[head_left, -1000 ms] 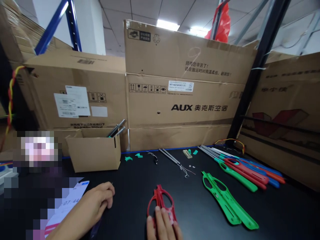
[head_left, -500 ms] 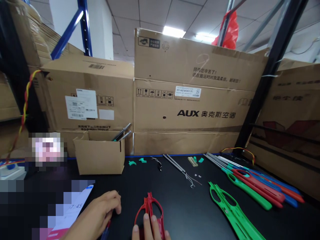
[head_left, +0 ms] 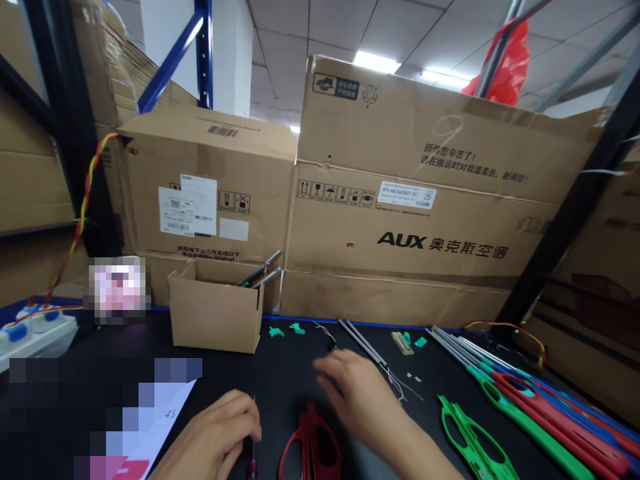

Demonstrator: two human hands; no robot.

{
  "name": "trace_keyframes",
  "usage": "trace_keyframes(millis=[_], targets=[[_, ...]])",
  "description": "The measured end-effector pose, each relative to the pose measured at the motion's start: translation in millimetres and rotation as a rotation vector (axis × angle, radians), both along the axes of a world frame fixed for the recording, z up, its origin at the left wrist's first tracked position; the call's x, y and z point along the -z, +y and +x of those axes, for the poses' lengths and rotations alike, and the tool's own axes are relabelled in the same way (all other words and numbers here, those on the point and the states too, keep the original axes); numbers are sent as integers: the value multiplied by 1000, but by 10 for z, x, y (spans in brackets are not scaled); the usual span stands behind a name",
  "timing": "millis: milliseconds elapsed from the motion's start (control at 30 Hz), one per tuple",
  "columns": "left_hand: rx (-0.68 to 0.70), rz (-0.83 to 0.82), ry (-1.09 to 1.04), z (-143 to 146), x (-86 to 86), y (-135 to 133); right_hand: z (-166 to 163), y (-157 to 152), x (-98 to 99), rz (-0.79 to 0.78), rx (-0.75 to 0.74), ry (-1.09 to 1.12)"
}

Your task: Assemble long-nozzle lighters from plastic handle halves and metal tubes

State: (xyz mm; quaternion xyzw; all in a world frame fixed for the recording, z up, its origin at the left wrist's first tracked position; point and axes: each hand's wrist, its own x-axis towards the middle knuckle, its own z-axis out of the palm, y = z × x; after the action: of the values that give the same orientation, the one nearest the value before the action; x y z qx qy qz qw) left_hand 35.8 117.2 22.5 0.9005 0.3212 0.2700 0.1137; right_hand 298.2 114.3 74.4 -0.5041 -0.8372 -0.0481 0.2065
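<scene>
A red plastic handle frame (head_left: 310, 447) lies on the black table (head_left: 280, 373) right in front of me. My left hand (head_left: 220, 433) rests curled beside it on the left, fingers closed round a thin stick-like tool (head_left: 253, 447) that I cannot name. My right hand (head_left: 360, 393) hovers above and to the right of the red frame, fingers stretched forward and slightly blurred, holding nothing. Just beyond its fingertips lie two thin metal rods (head_left: 363, 340) with a bit of wire.
A small open cardboard box (head_left: 215, 313) with metal rods stands at the back left. A green handle frame (head_left: 475, 447) and a pile of long red, green and blue pieces (head_left: 540, 413) lie right. Big cartons (head_left: 425, 220) wall the back. A power strip (head_left: 35, 333) sits far left.
My right hand has let go of the red frame and moved forward over the table toward the metal rods. The view has swung left. My left hand stays curled in place.
</scene>
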Motion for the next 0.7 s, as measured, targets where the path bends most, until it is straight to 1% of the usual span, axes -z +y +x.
trace_keyframes(millis=[67, 100, 167, 233, 333, 433, 533, 633, 700], targets=[[12, 13, 72, 21, -37, -3, -287, 392, -91, -8, -43, -13], [31, 23, 107, 33, -56, -3, -421, 563, -98, -9, -63, -17], [65, 19, 157, 53, -93, 0, -643, 827, -54, -3, -82, -16], [84, -16, 183, 60, -123, -7, -787, 982, 37, -7, -82, -7], [78, -102, 207, 58, -157, -53, -848, 1043, 176, -35, -67, 16], [12, -175, 212, 75, -196, -117, -752, 956, 217, -71, -57, 64], [-13, -187, 218, 101, -251, -160, -539, 728, 122, -109, -61, 143], [-28, -95, 188, 96, -293, -204, -253, 313, -8, -165, -78, 247], [-19, 25, 169, 90, -272, -275, -60, -47, -10, -223, -92, 333]])
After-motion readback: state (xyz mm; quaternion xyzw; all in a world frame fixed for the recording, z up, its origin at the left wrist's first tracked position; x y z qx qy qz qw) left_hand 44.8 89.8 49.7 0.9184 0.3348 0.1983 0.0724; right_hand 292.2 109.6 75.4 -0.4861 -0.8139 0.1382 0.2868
